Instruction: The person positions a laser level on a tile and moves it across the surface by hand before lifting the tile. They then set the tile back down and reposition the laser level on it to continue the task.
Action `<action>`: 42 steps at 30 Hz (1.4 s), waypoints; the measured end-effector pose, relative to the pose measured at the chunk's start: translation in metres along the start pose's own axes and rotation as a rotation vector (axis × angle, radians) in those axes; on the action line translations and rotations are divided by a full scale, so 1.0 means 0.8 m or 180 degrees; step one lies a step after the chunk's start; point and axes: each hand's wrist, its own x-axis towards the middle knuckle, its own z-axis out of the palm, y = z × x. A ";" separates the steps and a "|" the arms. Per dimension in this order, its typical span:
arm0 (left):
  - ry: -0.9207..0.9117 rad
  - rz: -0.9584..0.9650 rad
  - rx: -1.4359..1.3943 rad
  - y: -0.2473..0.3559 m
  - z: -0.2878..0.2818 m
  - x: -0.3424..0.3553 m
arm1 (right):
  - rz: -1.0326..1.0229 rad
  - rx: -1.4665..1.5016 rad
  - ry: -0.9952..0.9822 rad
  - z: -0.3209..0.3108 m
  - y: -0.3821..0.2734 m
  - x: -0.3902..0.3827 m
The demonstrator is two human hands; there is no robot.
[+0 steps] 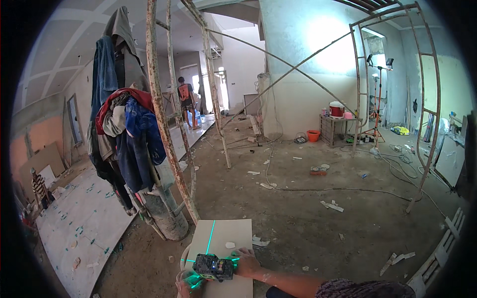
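A black laser level (213, 267) sits on a beige board (226, 233) low in the middle of the view. Bright green lines from it run across the board and over my fingers. My right hand (247, 263) comes in from the lower right, its fingers curled against the level's right side. At the level's lower left corner, my left hand (189, 284) has its fingers bent around the edge, partly hidden by the frame's bottom. A small pale chip (230, 245) lies on the board beyond the level.
Rusty scaffolding (171, 124) hung with clothes (131, 124) rises at left, above a grey bucket (166, 218). Pale tiled flooring (74, 233) stretches left. Cables (318, 189) and scraps cross the dirt floor. Two people (187, 102) are farther off. A white slatted piece (442, 253) lies right.
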 end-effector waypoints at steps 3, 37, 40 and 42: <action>-0.0069 0.0751 0.0405 0.017 -0.014 0.003 | -0.0089 0.0030 -0.0046 0.007 -0.009 0.001; -0.0493 0.0359 0.2451 -0.079 -0.048 -0.013 | -0.0537 0.0020 0.0531 0.005 -0.031 0.004; -0.0825 -0.0073 0.2446 0.014 -0.009 0.010 | -0.0079 0.0218 0.0363 -0.005 -0.015 0.003; -0.0978 -0.0206 0.2770 0.025 -0.017 0.001 | -0.0097 0.0284 0.0262 -0.005 -0.027 0.009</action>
